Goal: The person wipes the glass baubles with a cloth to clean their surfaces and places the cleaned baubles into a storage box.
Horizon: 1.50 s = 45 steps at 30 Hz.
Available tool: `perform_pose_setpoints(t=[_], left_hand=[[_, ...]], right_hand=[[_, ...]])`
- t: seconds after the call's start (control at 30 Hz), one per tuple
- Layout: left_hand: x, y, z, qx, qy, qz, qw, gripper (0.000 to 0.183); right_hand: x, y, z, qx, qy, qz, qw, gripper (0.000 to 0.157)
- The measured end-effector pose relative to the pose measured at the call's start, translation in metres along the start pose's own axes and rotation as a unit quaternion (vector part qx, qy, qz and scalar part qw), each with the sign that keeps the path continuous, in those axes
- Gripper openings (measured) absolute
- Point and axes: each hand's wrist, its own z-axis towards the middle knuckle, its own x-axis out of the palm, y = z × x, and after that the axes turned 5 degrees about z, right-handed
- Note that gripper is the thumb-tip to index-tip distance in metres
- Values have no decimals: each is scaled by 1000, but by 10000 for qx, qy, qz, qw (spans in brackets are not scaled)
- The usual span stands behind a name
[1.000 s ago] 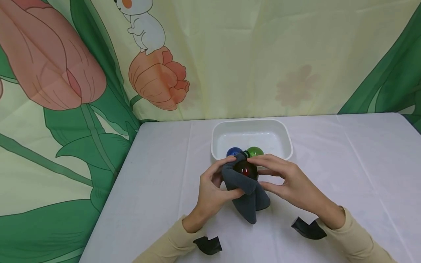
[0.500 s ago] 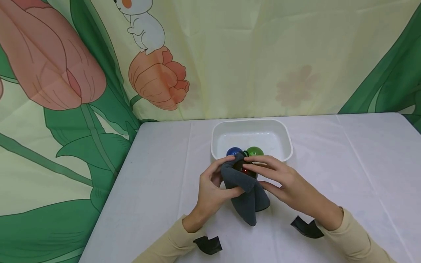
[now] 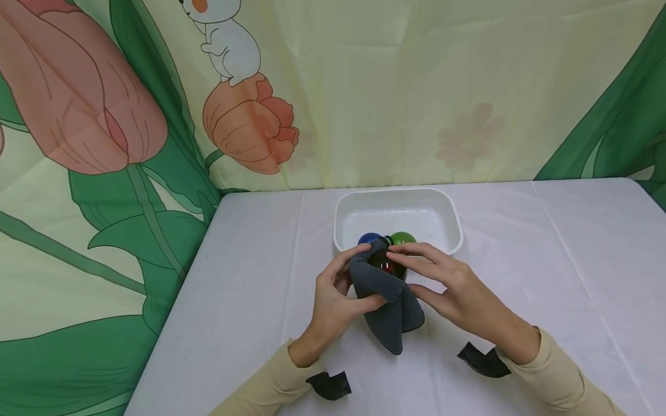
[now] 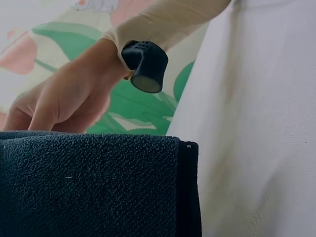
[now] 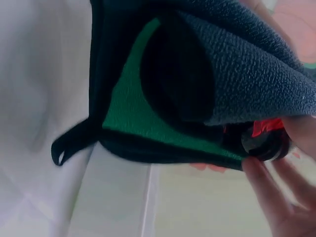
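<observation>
In the head view my left hand (image 3: 333, 300) grips a dark grey-blue terry cloth (image 3: 382, 283), thumb in front and fingers behind. A shiny dark ball with a red gleam (image 3: 386, 266) sits in the fold of the cloth and is partly covered by it. My right hand (image 3: 458, 289) holds the ball's right side, fingertips on top and thumb low by the cloth. The right wrist view shows the cloth's green side (image 5: 143, 108), black edging and a hanging loop (image 5: 69, 145). There the ball (image 5: 266, 131) shows only in part, near the fingers.
Just beyond the hands stands a white tray (image 3: 395, 216). In its near side lie a blue ball (image 3: 368, 238) and a green ball (image 3: 403, 237), partly hidden. A white cloth covers the table (image 3: 250, 271); a printed curtain (image 3: 354, 104) hangs behind it.
My right fingers have shifted left over the ball, covering more of it, and have spread slightly apart. The left hand keeps its hold; the cloth's lower end has swung slightly left.
</observation>
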Motion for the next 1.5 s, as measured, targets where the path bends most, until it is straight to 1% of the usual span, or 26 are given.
perform_pose_setpoints(t=[0.07,0.17,0.23,0.27,0.37,0.47,0.53,0.6,0.67,0.7,0.8,0.87,0.97,1.07,1.13,1.23,1.33,1.37,1.43,1.5], left_hand=[[0,0,0,7,18,-13,10000,66],[0,-1,1,8,17,-5,10000,65],[0,0,1,6,-14,-17,10000,64],[0,0,1,8,-43,-24,10000,64],[-1,3,1,78,-105,-60,9999,63],[-1,10,2,115,-103,-101,9998,65],[-2,15,3,139,-75,-128,9998,66],[-2,20,3,117,-56,-161,9998,67],[-2,21,2,125,-27,-190,9997,67],[-2,22,1,128,-15,-196,9997,66],[-2,22,0,123,19,-222,9997,65],[-2,22,-1,130,26,-225,9997,65],[-1,22,-2,139,20,-197,9997,66],[-1,20,-1,140,30,-159,9998,67],[-1,16,-1,138,45,-138,9998,67],[0,8,1,123,64,-93,9999,67],[1,1,2,90,61,-44,9999,66],[1,0,2,76,54,-37,9999,66],[2,1,1,75,29,-57,10000,65],[1,6,1,85,3,-90,9999,66]], right_hand=[[0,-1,0,329,-59,483,9983,48],[2,-4,0,804,-106,1241,9890,56],[3,-7,-1,1075,-83,1489,9830,56],[4,-8,-1,1111,-56,1527,9820,56],[4,-9,-1,1111,-4,1398,9839,56],[2,-7,0,1012,10,1202,9876,57],[1,-6,0,820,-12,1090,9906,61],[-1,-5,0,614,-15,868,9943,66],[-1,-6,0,290,0,622,9976,69],[-1,-6,-1,111,-2,483,9988,68],[0,-8,-2,-265,5,102,9996,51],[1,-8,-2,-380,-1,-24,9993,45],[1,-6,-3,-330,8,-137,9994,47],[0,-4,-4,-147,21,-150,9998,47],[1,-3,-3,25,-5,23,10000,54],[2,-2,-3,426,-51,561,9975,67],[3,-3,-4,763,-79,1008,9919,62],[3,-3,-4,846,-69,1060,9907,60],[3,-4,-4,876,-38,1044,9907,59],[2,-3,-4,871,7,979,9914,60]])
